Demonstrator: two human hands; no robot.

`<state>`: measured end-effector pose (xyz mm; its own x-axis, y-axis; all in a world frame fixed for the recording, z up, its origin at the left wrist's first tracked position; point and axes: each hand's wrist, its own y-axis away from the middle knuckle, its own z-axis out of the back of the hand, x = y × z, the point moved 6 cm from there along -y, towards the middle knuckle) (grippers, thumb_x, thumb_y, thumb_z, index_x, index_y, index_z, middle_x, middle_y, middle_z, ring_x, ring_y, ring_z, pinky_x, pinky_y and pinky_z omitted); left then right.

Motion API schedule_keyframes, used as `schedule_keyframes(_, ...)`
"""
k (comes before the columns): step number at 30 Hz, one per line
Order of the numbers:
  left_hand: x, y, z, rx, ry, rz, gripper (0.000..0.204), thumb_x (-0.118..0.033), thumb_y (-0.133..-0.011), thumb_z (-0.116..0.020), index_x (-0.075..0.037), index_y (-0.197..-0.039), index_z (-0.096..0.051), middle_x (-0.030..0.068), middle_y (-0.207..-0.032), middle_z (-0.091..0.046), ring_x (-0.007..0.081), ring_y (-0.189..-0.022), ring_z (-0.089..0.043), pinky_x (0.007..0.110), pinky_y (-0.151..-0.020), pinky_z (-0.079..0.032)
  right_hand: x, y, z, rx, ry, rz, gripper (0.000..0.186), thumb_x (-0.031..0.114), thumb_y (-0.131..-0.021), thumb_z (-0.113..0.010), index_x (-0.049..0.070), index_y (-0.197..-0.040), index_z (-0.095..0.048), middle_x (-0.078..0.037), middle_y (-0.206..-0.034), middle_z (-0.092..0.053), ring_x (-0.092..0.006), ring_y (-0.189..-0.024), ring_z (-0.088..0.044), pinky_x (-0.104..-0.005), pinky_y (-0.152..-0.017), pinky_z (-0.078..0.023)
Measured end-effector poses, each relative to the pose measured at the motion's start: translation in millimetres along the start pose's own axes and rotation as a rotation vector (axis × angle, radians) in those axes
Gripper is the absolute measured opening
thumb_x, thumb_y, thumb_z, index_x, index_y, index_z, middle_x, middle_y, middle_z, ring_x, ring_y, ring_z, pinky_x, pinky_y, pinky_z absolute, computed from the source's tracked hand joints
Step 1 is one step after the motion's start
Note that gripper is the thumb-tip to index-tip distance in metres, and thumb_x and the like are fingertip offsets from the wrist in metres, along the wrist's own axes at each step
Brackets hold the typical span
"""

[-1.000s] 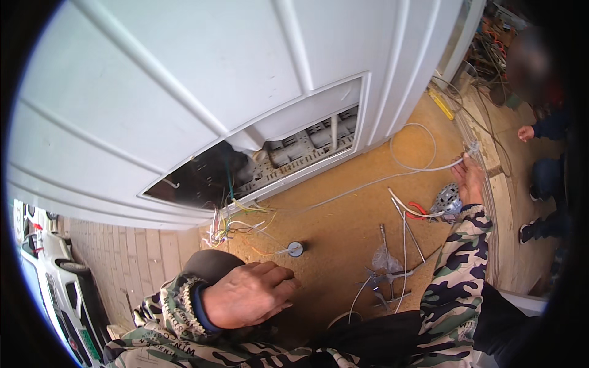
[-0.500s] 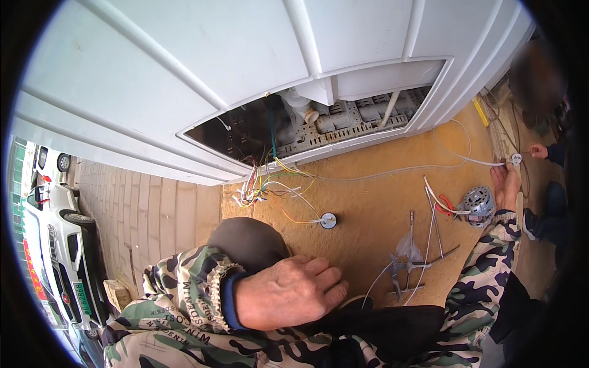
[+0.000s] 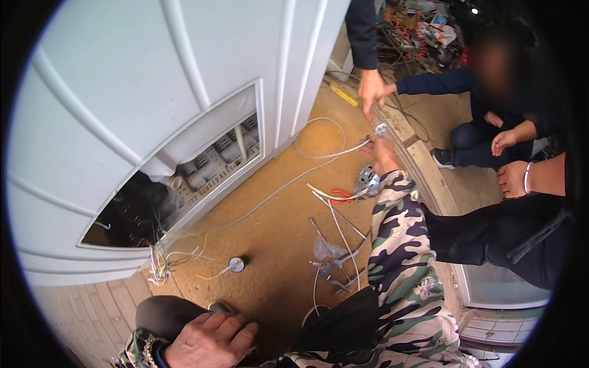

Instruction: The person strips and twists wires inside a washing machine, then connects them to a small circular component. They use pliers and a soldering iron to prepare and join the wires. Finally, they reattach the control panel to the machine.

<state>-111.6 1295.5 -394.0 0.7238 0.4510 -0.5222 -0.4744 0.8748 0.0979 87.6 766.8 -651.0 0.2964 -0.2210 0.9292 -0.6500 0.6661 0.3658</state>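
Observation:
My right hand [image 3: 383, 153], at the end of a camouflage sleeve, grips a white cord [image 3: 353, 149] beside its plug [image 3: 380, 129]. Below it lie a perforated metal motor [image 3: 366, 178] and red-handled pliers [image 3: 340, 199]. My left hand [image 3: 211, 340] is low near my knee, fingers curled; anything inside them is hidden. A small round part [image 3: 236, 264] on wires lies beyond it. A bundle of coloured wires [image 3: 159, 265] hangs from the opening in a white appliance [image 3: 110, 73]. Metal parts and thin tubes [image 3: 334, 264] lie on the tan board [image 3: 264, 233].
A co-worker's hand [image 3: 371, 92] reaches down from above near a yellow tool [image 3: 343, 92]. A crouching person [image 3: 491, 141] and another person's arm [image 3: 546, 178] are at the right, beside a raised threshold [image 3: 423, 159]. Tools and clutter [image 3: 417, 37] fill the upper right; paving [image 3: 92, 313] is at lower left.
The view has swung right, so the car is out of sight and more co-workers' arms show. A hand has come in from above near the plug. My right hand still holds the cord.

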Motion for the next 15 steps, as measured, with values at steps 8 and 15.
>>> schedule_keyframes(8, -2, -4, -4, 0.033, -0.007, 0.004, 0.042, -0.012, -0.075, -0.071, -0.001, -0.114, -0.063, 0.0154, -0.111, -0.063, 0.0323, -0.1, -0.062, 0.04, -0.087, -0.051, 10, 40, 0, -0.006, -0.04, 0.007, 0.025, 0.014, -0.096, -0.055, -0.004, -0.113, -0.056, -0.021, -0.104, -0.066, -0.0314, -0.094, -0.068, -0.0436, -0.083, -0.056)
schedule_keyframes(15, -1, -6, -3, 0.028, -0.021, -0.007, 0.042, -0.013, -0.076, -0.071, 0.0, -0.114, -0.062, 0.0157, -0.109, -0.063, 0.0329, -0.099, -0.062, 0.041, -0.086, -0.051, 7, 31, -4, -0.03, -0.019, 0.102, 0.022, 0.019, -0.098, -0.058, -0.002, -0.103, -0.061, -0.014, -0.088, -0.069, -0.0253, -0.073, -0.069, -0.0358, -0.064, -0.057)
